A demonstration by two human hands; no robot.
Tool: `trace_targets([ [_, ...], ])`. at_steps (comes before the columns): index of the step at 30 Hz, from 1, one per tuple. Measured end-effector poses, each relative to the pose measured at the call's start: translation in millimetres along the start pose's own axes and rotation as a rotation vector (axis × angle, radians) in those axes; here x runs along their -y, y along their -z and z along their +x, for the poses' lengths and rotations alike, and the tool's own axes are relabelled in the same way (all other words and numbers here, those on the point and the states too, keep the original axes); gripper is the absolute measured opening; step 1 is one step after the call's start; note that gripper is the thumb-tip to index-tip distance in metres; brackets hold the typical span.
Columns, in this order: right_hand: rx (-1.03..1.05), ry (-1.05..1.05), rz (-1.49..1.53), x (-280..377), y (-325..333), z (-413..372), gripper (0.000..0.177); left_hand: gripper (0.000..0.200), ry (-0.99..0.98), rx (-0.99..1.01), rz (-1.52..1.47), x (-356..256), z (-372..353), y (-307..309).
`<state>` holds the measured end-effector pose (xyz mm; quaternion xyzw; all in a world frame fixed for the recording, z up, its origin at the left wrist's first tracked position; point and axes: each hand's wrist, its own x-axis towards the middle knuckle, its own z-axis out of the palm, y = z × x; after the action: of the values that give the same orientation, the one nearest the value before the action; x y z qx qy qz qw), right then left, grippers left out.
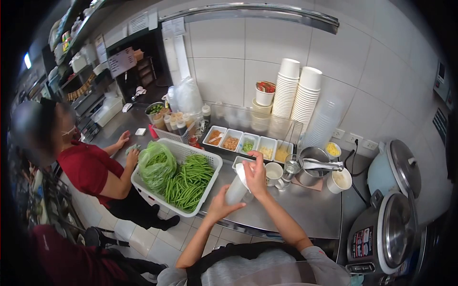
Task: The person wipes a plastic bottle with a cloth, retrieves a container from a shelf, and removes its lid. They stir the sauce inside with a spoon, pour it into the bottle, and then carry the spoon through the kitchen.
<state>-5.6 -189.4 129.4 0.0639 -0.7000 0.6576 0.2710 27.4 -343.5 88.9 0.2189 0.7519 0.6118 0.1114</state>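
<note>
Pale cylinder (235, 191) between the two hands, its long axis slanting up and rightward from the left grip.

Left hand (221, 205) is wrapped around its lower part; right hand (256, 178) meets the white upper end, though whether those fingers pinch is unclear. Bean basket (218, 168) lies left of the grip.

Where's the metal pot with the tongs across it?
In the head view, the metal pot stands on the steel counter, to the right of your right hand, between the clear jug and a white tub.
</note>
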Motion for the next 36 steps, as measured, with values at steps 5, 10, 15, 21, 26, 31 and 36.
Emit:
trace_targets([
  [5, 0.161, -0.113, 0.504, 6, -8, 18, 0.023, 0.064, 0.149, 0.374, -1.015, -4, -13, -5],
  [10, 0.087, 0.055, 0.276, -29, -14, 25, 0.017, 0.059, 0.323, 0.214, -1.234, 8, -9, 5],
  [15, -0.287, 0.105, 0.049, -31, -31, -3, 0.026, 0.052, 0.13, -0.259, -0.632, -7, 5, 27],
  [21, 0.11, 0.173, -0.177, -32, -52, -29, 0.047, 0.062, -0.065, -0.367, 0.094, 18, 6, -5],
  [26, 0.163, -0.673, 0.789, -30, -22, 1, 0.054, 0.046, 0.161, -0.189, -0.577, -12, -7, -20],
  [31, 0.074, -0.129, 0.314, -13, -39, -33, 0.059, 0.05, 0.293, 0.246, -1.191, 22, -10, 1],
  [36, 0.611, -0.537, 1.006, 2, -16, -5, 0.051, 0.049, 0.241, 0.589, -1.609, 35, -2, 2],
])
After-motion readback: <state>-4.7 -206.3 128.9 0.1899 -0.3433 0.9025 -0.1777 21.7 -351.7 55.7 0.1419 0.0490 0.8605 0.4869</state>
